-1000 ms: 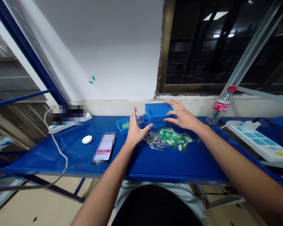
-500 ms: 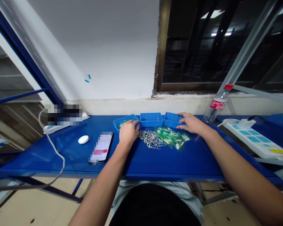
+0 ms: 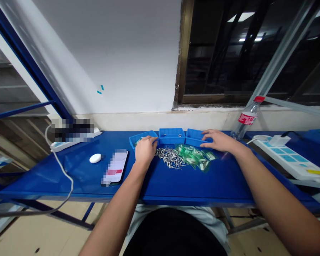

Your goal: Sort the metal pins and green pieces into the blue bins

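Three blue bins stand in a row at the back of the blue table: a left bin (image 3: 134,138) with green bits inside, a middle bin (image 3: 172,139) with a few small metal pieces, and a right bin (image 3: 193,141). My left hand (image 3: 146,147) is at the left bin's right end, fingers bent over its rim; whether they grip it is unclear. My right hand (image 3: 216,140) touches the right bin's right end, thumb and fingers apart. Between my hands lie a pile of metal screws (image 3: 170,157) and green plastic packets (image 3: 194,156).
Left on the table are a phone (image 3: 116,167), a white oval object (image 3: 95,158) and a power strip (image 3: 69,141) with a cable. A bottle (image 3: 245,119) and another power strip (image 3: 290,156) are at the right.
The view has shifted very slightly. Both hands stay at the outer bins, with the right hand's fingers slightly changed.
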A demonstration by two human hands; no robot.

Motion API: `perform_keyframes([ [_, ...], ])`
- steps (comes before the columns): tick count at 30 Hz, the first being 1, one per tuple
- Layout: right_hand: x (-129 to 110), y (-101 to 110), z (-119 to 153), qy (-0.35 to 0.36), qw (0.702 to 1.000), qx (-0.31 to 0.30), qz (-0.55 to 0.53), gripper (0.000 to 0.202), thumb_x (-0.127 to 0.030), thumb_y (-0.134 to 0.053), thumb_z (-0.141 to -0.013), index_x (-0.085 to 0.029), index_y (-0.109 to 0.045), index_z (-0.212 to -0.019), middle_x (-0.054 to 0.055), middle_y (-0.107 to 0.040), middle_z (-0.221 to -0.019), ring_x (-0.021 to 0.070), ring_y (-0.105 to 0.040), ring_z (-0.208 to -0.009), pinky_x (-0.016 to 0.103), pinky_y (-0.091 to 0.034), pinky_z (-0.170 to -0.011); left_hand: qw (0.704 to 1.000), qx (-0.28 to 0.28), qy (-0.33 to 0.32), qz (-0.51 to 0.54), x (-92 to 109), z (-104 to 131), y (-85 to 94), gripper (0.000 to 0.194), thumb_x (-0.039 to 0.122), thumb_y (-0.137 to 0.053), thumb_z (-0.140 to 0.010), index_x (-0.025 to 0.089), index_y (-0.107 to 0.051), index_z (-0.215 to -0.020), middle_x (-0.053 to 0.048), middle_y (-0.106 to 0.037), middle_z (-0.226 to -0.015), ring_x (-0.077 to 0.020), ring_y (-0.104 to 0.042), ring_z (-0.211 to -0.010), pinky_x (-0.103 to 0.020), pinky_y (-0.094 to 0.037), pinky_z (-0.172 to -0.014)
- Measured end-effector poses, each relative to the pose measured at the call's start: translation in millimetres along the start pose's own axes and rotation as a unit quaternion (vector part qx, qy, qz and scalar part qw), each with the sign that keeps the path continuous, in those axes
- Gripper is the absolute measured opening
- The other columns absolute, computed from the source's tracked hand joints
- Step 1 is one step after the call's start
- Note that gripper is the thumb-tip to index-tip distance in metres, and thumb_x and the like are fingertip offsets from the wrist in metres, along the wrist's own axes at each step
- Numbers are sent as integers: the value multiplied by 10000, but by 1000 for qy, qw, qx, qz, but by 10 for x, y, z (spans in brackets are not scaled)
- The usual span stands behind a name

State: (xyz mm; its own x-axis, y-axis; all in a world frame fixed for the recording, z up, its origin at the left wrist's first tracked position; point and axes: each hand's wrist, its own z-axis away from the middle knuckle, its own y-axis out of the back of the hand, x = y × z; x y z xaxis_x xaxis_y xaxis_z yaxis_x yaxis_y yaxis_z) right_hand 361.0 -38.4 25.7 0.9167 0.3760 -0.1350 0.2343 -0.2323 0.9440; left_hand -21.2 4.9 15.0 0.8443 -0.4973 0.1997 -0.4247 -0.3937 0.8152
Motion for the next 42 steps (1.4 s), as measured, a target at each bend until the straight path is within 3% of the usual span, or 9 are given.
perform_keyframes([
  [4, -335, 173, 8, -1, 997, 64, -45, 350, -572, -667, -876, -242, -752, -956, 91, -731, -1072, 289, -661, -1032, 436, -488, -964, 996, 69, -47, 39, 0, -23, -12, 260, 259, -583, -963, 229, -703, -1191, -91, -706, -1193, -297, -623, -1122, -455, -491, -1016],
  [8, -644, 169, 6, 3, 997, -35, -65, 409, -642, -665, -843, -246, -741, -912, 44, -712, -863, 216, -649, -774, 338, -477, -706, 981, 90, -122, 118, 93, -8, 12, 247, 223, -549, -981, 205, -675, -1193, -94, -678, -1196, -268, -597, -1136, -435, -492, -1026],
  [13, -824, 31, 16, -10, 999, -52, 5, 491, -705, -661, -800, -248, -705, -975, 33, -691, -818, 226, -630, -746, 315, -391, -606, 967, 53, -177, 174, 212, 35, 1, 229, 179, -520, -987, 204, -667, -1161, -88, -674, -1154, -248, -601, -1119, -432, -502, -1010],
  [19, -809, -49, -15, 23, 998, -46, -27, 241, -333, -608, -878, -244, -697, -1084, 12, -687, -777, 189, -619, -673, 307, -400, -619, 966, 35, -178, 186, 227, 48, -16, 214, 175, -512, -993, 197, -671, -1135, -83, -682, -1152, -239, -610, -1114, -431, -486, -1034],
  [25, -735, 48, -22, 24, 995, 82, -56, 245, -236, -536, -900, -228, -697, -1085, 34, -699, -831, 201, -640, -736, 316, -461, -681, 965, 33, -159, 206, 245, 61, -8, 227, 238, -504, -1016, 200, -673, -1164, -85, -696, -1132, -243, -631, -1100, -428, -506, -1007],
  [31, -1078, -33, -93, -36, 942, 253, -217, 214, -332, -602, -922, -222, -694, -1082, 40, -693, -850, 187, -637, -699, 336, -520, -687, 948, 16, -201, 247, 348, 89, 28, 324, 370, -587, -992, 237, -657, -1278, -92, -669, -1254, -249, -619, -1198, -439, -507, -1058],
  [34, -1317, -207, -187, -71, 870, 233, -429, 272, -432, -634, -918, -216, -656, -1082, 32, -683, -836, 180, -668, -665, 321, -553, -627, 933, -4, -245, 264, 389, 105, 24, 524, 442, -715, -898, 258, -604, -1376, -96, -603, -1388, -262, -572, -1290, -443, -479, -1115],
  [37, -1456, -320, -251, -76, 810, 193, -549, 318, -487, -673, -895, -211, -660, -1052, 46, -706, -908, 175, -692, -678, 341, -588, -674, 930, 3, -237, 280, 367, 101, 7, 395, 329, -627, -969, 249, -626, -1356, -96, -643, -1321, -235, -616, -1226, -424, -508, -1076],
  [42, -1448, -281, -217, -67, 853, 169, -489, 315, -497, -679, -899, -227, -737, -1052, 69, -700, -978, 184, -666, -775, 363, -595, -738, 939, 41, -154, 305, 300, 69, 40, 294, 223, -565, -986, 235, -708, -1243, -90, -697, -1174, -217, -667, -1103, -389, -554, -972],
])
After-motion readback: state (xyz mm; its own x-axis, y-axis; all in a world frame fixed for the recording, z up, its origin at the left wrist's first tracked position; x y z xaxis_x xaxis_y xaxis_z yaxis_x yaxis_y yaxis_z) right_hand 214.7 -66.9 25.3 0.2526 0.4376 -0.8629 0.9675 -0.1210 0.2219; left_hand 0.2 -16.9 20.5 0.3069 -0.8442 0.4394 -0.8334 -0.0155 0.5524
